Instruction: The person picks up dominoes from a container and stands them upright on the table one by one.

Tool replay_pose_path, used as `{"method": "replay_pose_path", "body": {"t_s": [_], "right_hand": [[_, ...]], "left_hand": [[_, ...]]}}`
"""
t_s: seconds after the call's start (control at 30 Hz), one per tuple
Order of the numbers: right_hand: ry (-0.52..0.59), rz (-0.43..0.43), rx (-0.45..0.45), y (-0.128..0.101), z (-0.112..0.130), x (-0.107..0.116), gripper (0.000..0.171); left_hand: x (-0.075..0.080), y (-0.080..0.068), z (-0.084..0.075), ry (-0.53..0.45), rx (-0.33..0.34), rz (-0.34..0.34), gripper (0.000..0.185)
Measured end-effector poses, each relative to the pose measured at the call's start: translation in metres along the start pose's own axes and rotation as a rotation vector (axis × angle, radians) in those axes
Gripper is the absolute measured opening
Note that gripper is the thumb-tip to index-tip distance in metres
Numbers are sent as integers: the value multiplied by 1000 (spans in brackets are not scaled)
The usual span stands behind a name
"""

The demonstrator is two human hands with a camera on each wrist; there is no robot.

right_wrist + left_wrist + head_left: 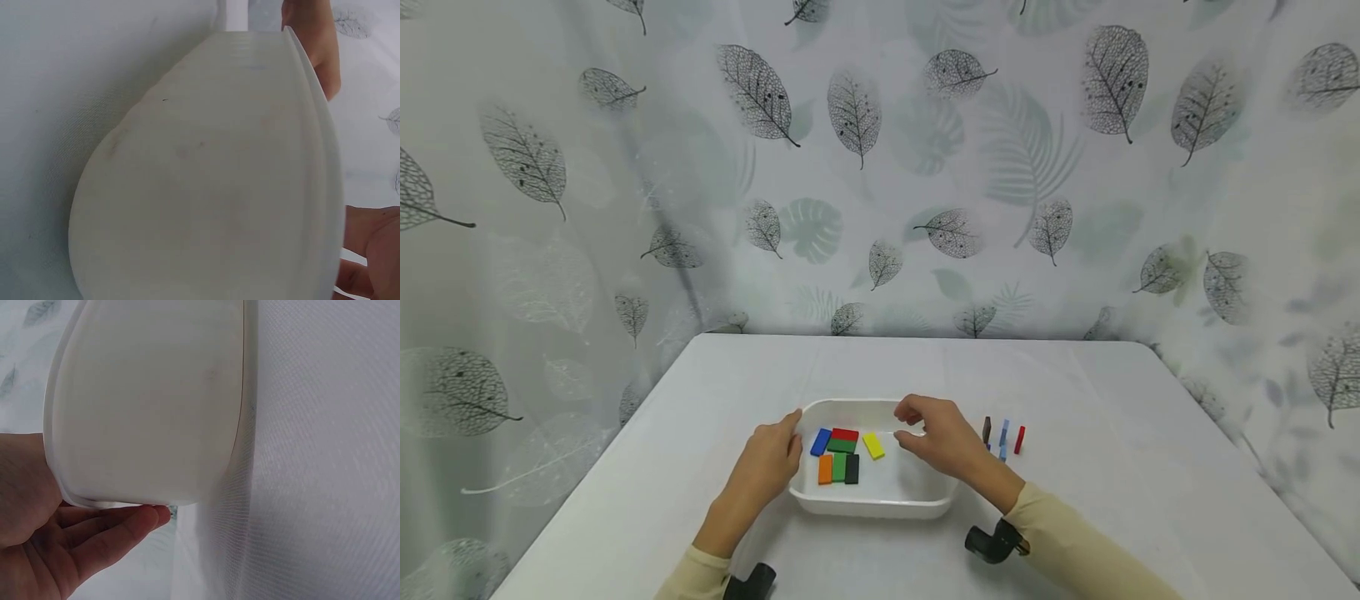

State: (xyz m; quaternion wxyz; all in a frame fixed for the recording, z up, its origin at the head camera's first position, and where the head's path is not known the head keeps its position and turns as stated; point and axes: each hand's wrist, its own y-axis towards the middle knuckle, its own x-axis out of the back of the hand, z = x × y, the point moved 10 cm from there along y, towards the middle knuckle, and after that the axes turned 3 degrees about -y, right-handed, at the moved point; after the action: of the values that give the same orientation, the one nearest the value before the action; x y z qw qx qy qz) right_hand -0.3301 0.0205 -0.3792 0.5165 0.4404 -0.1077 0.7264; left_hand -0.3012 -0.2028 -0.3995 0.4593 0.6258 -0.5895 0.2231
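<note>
A white tray (pixel 880 507) lies on the table, and my left hand (pixel 767 458) grips its left rim. In the left wrist view, fingers (pixel 112 540) of that hand lie along the outside of the tray wall (pixel 150 412). Inside the tray's left part are flat coloured blocks: blue (pixel 821 442), red (pixel 846 434), green (pixel 841 446), orange (pixel 825 469), a second green (pixel 839 467) and black (pixel 852 469). A yellow block (pixel 873 446) lies tilted beside them. Over the tray's right side hovers my right hand (pixel 943 437), thumb and fingers apart, nothing visible between them.
Right of the tray, partly behind the right hand, several blocks stand on the white table (pixel 1075 400): brown (pixel 987 430), light blue (pixel 1003 432) and red (pixel 1019 440). A leaf-patterned curtain (pixel 880 208) hangs behind the table and at its sides.
</note>
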Motion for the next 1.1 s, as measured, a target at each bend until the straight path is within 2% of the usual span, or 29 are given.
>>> {"method": "replay_pose_path", "body": {"t_s": [0.3, 0.93, 1.1], "right_hand": [[-2, 9, 15, 3, 6, -5, 21], [-20, 55, 3, 16, 13, -29, 22], [-22, 78, -30, 20, 11, -37, 24]], "left_hand": [[-2, 0, 1, -19, 29, 16, 41], [-2, 0, 2, -1, 24, 11, 41], [-1, 0, 1, -3, 17, 9, 40]]}}
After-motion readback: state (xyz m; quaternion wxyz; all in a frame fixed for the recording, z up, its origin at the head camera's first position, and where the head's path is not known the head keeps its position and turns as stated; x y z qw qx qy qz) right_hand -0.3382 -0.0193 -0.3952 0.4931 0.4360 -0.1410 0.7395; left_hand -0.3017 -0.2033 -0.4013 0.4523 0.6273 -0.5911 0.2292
